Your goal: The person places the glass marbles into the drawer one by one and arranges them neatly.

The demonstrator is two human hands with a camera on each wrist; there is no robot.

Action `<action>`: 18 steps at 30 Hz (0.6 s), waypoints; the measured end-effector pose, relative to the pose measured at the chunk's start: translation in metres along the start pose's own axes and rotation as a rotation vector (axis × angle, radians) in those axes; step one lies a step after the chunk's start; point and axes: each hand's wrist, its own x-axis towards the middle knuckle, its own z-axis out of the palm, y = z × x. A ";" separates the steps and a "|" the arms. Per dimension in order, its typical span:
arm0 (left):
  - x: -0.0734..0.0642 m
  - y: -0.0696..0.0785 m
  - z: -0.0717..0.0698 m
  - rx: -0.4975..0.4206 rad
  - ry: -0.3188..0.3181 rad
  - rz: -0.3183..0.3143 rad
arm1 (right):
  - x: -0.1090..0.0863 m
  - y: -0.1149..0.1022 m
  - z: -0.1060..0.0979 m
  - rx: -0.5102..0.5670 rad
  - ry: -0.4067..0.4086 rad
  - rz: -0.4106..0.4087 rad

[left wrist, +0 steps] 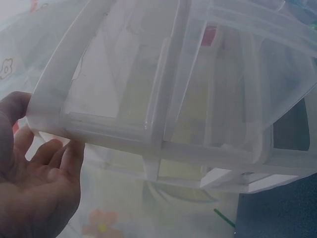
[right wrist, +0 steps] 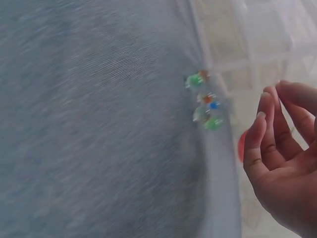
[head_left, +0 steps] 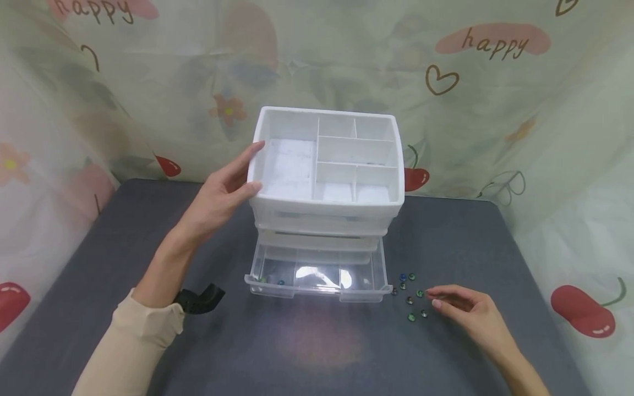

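Note:
A white plastic drawer organizer (head_left: 282,198) stands on the dark table, its top tray split into compartments. My left hand (head_left: 218,195) grips its left rim, fingers at the side; the left wrist view shows this hand (left wrist: 47,173) at the white frame (left wrist: 99,134). Below, a clear drawer (head_left: 317,290) is pulled out, with a few small marbles inside at its left. Several green, blue and brownish glass marbles (head_left: 409,300) lie right of the drawer. Beside them hovers my right hand (head_left: 470,316), fingers loosely bent; in the right wrist view nothing shows between its fingertips (right wrist: 270,94).
The dark grey table (head_left: 337,352) extends around the organizer. Behind it hangs a patterned cloth (head_left: 327,66) with hearts, cherries and lettering. A black strap-like piece (head_left: 200,300) sticks out from my left wrist, above the table.

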 end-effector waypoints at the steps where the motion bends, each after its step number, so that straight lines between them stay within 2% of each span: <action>1: 0.000 0.000 0.000 0.001 -0.001 0.000 | -0.001 0.003 0.001 -0.007 0.006 0.004; 9: -0.001 -0.001 -0.001 -0.001 -0.003 0.014 | -0.006 0.026 0.007 -0.030 0.069 0.023; 18: 0.000 -0.001 -0.002 -0.014 -0.009 0.021 | -0.006 0.042 0.011 0.019 0.045 0.042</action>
